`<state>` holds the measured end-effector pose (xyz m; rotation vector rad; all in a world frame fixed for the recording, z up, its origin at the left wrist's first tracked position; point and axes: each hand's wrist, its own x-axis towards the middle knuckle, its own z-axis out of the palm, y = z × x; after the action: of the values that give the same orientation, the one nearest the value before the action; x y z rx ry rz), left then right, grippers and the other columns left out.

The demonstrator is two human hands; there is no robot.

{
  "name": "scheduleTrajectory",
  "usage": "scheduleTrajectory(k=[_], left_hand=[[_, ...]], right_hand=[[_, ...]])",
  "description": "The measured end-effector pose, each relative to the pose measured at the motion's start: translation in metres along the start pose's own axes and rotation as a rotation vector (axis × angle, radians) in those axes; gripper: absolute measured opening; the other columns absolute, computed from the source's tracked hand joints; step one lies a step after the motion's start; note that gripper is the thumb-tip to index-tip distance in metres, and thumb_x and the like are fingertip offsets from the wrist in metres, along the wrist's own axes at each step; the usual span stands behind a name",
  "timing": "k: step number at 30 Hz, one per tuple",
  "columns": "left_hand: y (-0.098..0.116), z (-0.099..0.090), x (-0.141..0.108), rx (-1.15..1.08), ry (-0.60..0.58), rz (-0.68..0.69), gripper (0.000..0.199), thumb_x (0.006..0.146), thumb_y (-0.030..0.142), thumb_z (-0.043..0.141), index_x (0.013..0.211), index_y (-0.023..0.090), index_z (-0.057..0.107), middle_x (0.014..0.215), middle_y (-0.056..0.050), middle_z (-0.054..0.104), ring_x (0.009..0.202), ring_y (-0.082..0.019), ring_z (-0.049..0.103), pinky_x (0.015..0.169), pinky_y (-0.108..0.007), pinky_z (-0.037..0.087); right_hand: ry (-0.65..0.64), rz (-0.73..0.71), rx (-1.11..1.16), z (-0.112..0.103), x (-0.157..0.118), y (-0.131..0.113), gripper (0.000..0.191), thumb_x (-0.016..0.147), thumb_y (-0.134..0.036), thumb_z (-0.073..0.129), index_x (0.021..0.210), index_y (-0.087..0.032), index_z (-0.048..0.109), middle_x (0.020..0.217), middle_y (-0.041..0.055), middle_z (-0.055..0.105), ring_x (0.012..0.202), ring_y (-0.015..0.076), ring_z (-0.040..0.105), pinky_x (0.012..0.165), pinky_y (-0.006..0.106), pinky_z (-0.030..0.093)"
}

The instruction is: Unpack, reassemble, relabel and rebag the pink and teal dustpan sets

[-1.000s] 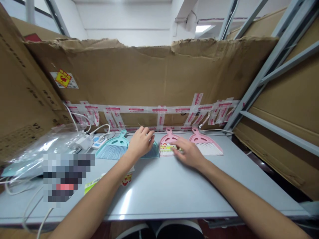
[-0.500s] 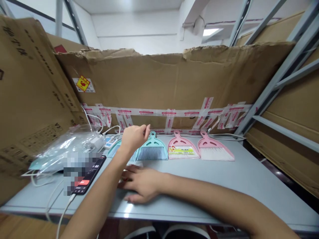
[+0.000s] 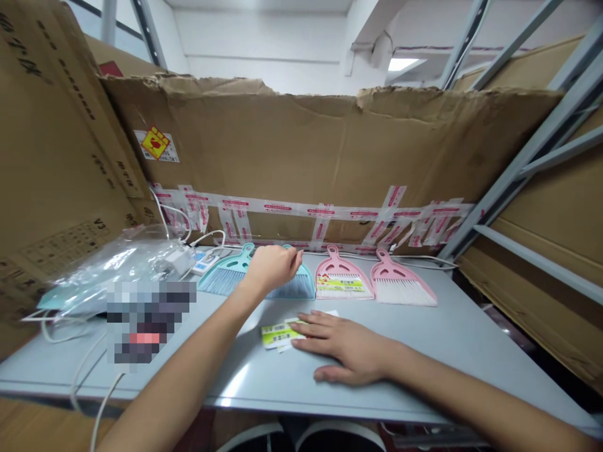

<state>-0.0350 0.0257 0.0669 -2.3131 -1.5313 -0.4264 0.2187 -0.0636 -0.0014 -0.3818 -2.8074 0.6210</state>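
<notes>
My right hand (image 3: pixel 342 348) lies flat with fingers spread on the grey tabletop, its fingertips over some green-and-white printed cards (image 3: pixel 277 335). My left hand (image 3: pixel 272 269) is raised in front of the blue dustpans, its fingers curled closed; what it holds, if anything, is hidden. One blue dustpan with a brush (image 3: pixel 223 276) is at the left of the row, and another (image 3: pixel 299 285) is partly behind my left hand. To their right are a pink dustpan with a printed label (image 3: pixel 346 285) and a second pink dustpan with a white-bristled brush (image 3: pixel 402 285).
Clear plastic bags (image 3: pixel 117 257) lie at the left of the table (image 3: pixel 424 364), near a phone with a cable. A cardboard sheet (image 3: pixel 301 150) stands along the back. Metal shelf posts (image 3: pixel 511 166) rise at the right, and a white power strip (image 3: pixel 205 260) sits at the back left.
My right hand has moved right across the table, and the cards now show beside its fingertips. My left hand has shifted slightly right, leaving more of the left blue dustpan visible.
</notes>
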Motion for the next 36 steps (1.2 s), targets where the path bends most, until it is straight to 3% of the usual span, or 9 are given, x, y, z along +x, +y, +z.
scheduleTrajectory(k=[7, 11, 14, 18, 21, 23, 26, 31, 36], left_hand=[[0.032, 0.034, -0.006, -0.036, -0.158, 0.239, 0.049, 0.115, 0.040, 0.043, 0.094, 0.018, 0.082, 0.082, -0.016, 0.081, 0.071, -0.029, 0.077, 0.064, -0.037, 0.043], [0.039, 0.047, -0.011, -0.041, -0.203, 0.388, 0.043, 0.113, 0.039, 0.047, 0.092, 0.020, 0.079, 0.079, -0.012, 0.078, 0.069, -0.027, 0.073, 0.061, -0.036, 0.040], [0.042, 0.050, -0.014, -0.091, -0.173, 0.506, 0.044, 0.114, 0.039, 0.046, 0.087, 0.021, 0.074, 0.075, -0.009, 0.074, 0.068, -0.024, 0.070, 0.060, -0.035, 0.039], [0.052, 0.052, -0.019, -0.195, -0.138, 0.648, 0.049, 0.117, 0.045, 0.044, 0.083, 0.022, 0.069, 0.071, -0.006, 0.070, 0.064, -0.020, 0.066, 0.060, -0.034, 0.037], [0.063, 0.056, -0.025, -0.238, -0.149, 0.703, 0.049, 0.115, 0.052, 0.048, 0.082, 0.022, 0.068, 0.069, -0.004, 0.069, 0.059, -0.019, 0.062, 0.056, -0.034, 0.032], [0.068, 0.058, -0.027, -0.252, -0.148, 0.705, 0.049, 0.115, 0.053, 0.050, 0.081, 0.022, 0.067, 0.067, -0.004, 0.068, 0.056, -0.019, 0.061, 0.055, -0.033, 0.030], [0.070, 0.059, -0.029, -0.256, -0.158, 0.672, 0.049, 0.115, 0.051, 0.049, 0.080, 0.022, 0.068, 0.067, -0.004, 0.069, 0.055, -0.018, 0.060, 0.056, -0.032, 0.029], [0.069, 0.056, -0.027, -0.255, -0.205, 0.637, 0.045, 0.113, 0.048, 0.052, 0.082, 0.023, 0.071, 0.070, -0.005, 0.073, 0.057, -0.019, 0.062, 0.056, -0.031, 0.031], [0.070, 0.058, -0.029, -0.292, -0.200, 0.648, 0.044, 0.110, 0.053, 0.058, 0.082, 0.023, 0.072, 0.068, -0.004, 0.072, 0.056, -0.019, 0.063, 0.054, -0.031, 0.029]], right_hand=[[0.189, 0.158, -0.012, -0.035, -0.033, 0.022, 0.043, 0.113, -0.041, 0.063, 0.154, -0.029, 0.071, 0.146, 0.0106, 0.078, 0.138, 0.0278, 0.072, 0.122, 0.049, 0.052], [0.632, 0.331, -0.213, -0.071, -0.050, 0.078, 0.033, 0.113, -0.039, 0.058, 0.132, -0.025, 0.081, 0.123, 0.0116, 0.084, 0.111, 0.0284, 0.076, 0.101, 0.046, 0.060], [0.886, 0.562, -0.458, -0.090, -0.090, 0.125, 0.032, 0.111, -0.038, 0.057, 0.119, -0.021, 0.083, 0.112, 0.0145, 0.083, 0.106, 0.0325, 0.071, 0.102, 0.049, 0.056], [0.836, 0.907, -0.599, -0.092, -0.148, 0.168, 0.033, 0.105, -0.035, 0.060, 0.120, -0.014, 0.082, 0.120, 0.0211, 0.079, 0.115, 0.0376, 0.068, 0.109, 0.052, 0.051], [0.698, 1.114, -0.377, -0.092, -0.170, 0.185, 0.035, 0.102, -0.042, 0.065, 0.111, -0.014, 0.084, 0.113, 0.0205, 0.082, 0.104, 0.0352, 0.073, 0.098, 0.045, 0.055], [0.639, 1.092, -0.161, -0.095, -0.177, 0.192, 0.036, 0.100, -0.048, 0.068, 0.101, -0.017, 0.087, 0.104, 0.0151, 0.085, 0.094, 0.0315, 0.075, 0.090, 0.040, 0.055], [0.699, 1.027, 0.039, -0.103, -0.187, 0.197, 0.042, 0.090, -0.059, 0.077, 0.092, -0.019, 0.089, 0.098, 0.0111, 0.087, 0.087, 0.0285, 0.075, 0.082, 0.036, 0.055], [0.807, 1.041, 0.301, -0.115, -0.200, 0.188, 0.059, 0.075, -0.069, 0.087, 0.100, -0.015, 0.092, 0.101, 0.0127, 0.088, 0.081, 0.0248, 0.073, 0.069, 0.032, 0.053], [0.827, 0.961, 0.378, -0.110, -0.170, 0.165, 0.064, 0.076, -0.070, 0.089, 0.109, -0.016, 0.092, 0.105, 0.0128, 0.088, 0.085, 0.0265, 0.076, 0.070, 0.032, 0.054]])
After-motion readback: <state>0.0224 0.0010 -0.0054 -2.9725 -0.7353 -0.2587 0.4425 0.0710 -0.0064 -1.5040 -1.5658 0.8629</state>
